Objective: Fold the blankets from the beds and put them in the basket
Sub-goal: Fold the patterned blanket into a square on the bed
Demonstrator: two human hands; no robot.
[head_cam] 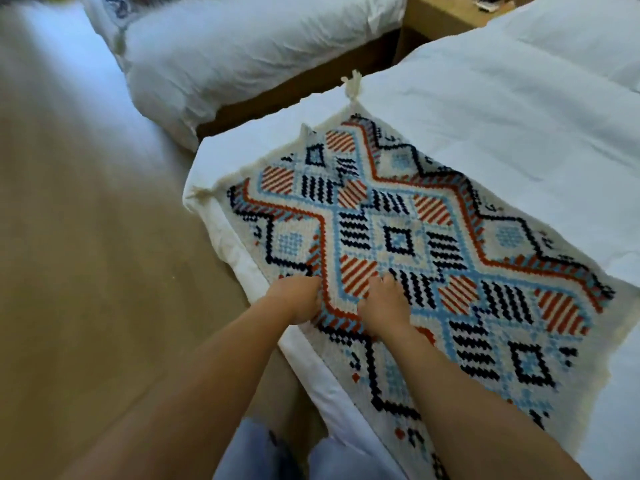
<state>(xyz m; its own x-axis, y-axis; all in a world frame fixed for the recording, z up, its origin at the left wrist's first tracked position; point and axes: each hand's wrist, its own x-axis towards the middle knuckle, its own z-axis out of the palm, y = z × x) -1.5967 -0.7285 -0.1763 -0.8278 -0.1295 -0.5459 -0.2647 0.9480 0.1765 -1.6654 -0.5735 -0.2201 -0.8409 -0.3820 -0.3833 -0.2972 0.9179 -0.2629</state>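
left hand [298, 301] and right hand [384, 306] close together, fingers curled into cream woven blanket with red-blue-black diamonds [450, 237]; probably soft, thick, limp. take hold at tasselled corners [351, 85].

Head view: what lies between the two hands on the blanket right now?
Only the blanket itself: its orange-and-blue zigzag band runs between the left hand and the right hand, with nothing else there, as the head view shows.

white bed [502, 109], patterned blanket [415, 244] spread flat on it
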